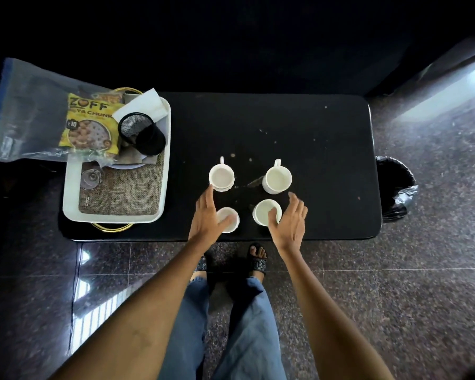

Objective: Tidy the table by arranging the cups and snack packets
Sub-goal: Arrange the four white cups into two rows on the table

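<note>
Table (313, 127): black, low, crumbs scattered over the middle. Tray (69, 198): white, on the table's left end, holding a burlap mat, a yellow snack packet (89, 124) at its far side, a mesh pot (140, 135) tipped over beside the packet, and a clear bag (30, 105) hanging off to the left. Bin (395, 185): black-lined, on the floor just off the right end. Cups: four white ones in a rough square at table centre, well apart from the tray; far-left cup (221, 175) and far-right cup (277, 178) have handles pointing away from me, near-left cup (229, 218) and near-right cup (266, 212) sit by the front edge. My left hand (207, 215) is at the near-left cup, fingers straight, thumb lying across its rim; no grip. My right hand (288, 219) is the same at the near-right cup, fingers extended, thumb over the rim; whether the palms actually touch the walls I cannot tell. Step, as I judge it: squaring up the near pair. To do well: close around the walls, not the rims, keep each upright, move both together, and avoid knocking the far cups, which stand close.
</note>
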### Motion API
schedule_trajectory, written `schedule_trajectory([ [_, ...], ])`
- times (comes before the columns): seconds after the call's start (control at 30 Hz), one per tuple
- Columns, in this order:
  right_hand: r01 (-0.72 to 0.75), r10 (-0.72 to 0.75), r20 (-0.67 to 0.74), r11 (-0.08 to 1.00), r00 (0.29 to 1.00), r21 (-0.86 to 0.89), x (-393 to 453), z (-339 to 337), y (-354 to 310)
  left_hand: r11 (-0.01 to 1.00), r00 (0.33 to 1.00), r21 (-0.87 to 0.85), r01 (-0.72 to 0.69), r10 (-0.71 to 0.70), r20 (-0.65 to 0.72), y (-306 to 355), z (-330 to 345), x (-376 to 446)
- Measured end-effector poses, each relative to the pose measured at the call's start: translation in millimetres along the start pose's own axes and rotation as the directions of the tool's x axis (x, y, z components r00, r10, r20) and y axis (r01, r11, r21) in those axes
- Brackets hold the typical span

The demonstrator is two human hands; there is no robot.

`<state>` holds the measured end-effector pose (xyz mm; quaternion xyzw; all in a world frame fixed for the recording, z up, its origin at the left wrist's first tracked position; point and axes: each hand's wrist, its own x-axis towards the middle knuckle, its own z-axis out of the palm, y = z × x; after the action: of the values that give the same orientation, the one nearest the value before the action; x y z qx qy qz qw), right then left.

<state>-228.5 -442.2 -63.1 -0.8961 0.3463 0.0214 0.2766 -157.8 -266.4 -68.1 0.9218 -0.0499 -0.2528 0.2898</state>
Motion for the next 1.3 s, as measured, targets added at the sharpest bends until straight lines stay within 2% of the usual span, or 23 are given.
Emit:
schedule_trajectory([
  [0.1,0.046,-0.045,0.069,0.999,0.997,-0.012,-19.5,7.8,6.1,0.97,0.992,0.229,-0.087,0.062,0.114,-10.5,8.3,-12.8],
  [0.17,0.103,-0.094,0.153,0.994,0.984,-0.049,-22.7,11.7,7.6,0.928,0.989,0.354,-0.114,0.074,0.125,-12.6,12.5,-15.7],
  [0.27,0.136,-0.113,0.216,0.986,0.97,-0.098,-19.9,12.3,9.4,0.922,0.993,0.375,-0.096,0.061,0.105,-10.4,16.7,-17.0],
  [0.37,0.221,-0.185,0.264,0.969,0.947,-0.113,-12.7,6.3,13.6,0.895,0.989,0.424,-0.138,0.105,0.1,-5.5,20.1,-19.6],
  [0.47,0.305,-0.25,0.331,0.944,0.91,-0.124,-5.1,-1.4,16.0,0.922,0.998,0.384,-0.047,0.027,0.058,-3.0,20.9,-19.2],
  [0.6,0.34,-0.249,0.377,0.92,0.892,-0.197,7.1,-8.8,14.4,0.953,0.996,0.29,0.088,-0.086,-0.021,2.1,27.1,-18.1],
  [0.77,0.047,-0.005,0.242,0.984,0.97,-0.169,7.4,-10.0,15.8,0.962,0.956,0.056,0.269,-0.259,-0.138,11.3,30.5,-15.6],
  [0.87,-0.001,0.035,0.197,0.985,0.98,-0.172,7.7,-9.9,19.4,0.967,0.97,0.096,0.236,-0.228,-0.088,6.8,26.6,-16.0],
  [1.0,0.123,-0.093,0.287,0.988,0.953,-0.089,2.6,-9.0,29.0,0.982,0.987,0.122,0.144,-0.135,-0.084,-7.7,22.7,-22.0],
  [1.07,0.173,-0.144,0.294,0.982,0.945,-0.077,-2.1,-7.7,32.5,0.985,0.987,0.105,0.139,-0.129,-0.094,-9.9,20.7,-22.6],
  [1.3,0.142,-0.123,0.278,0.989,0.952,-0.049,-4.2,-10.3,30.4,0.987,0.982,0.035,0.16,-0.155,-0.103,-6.8,17.5,-22.9],
])
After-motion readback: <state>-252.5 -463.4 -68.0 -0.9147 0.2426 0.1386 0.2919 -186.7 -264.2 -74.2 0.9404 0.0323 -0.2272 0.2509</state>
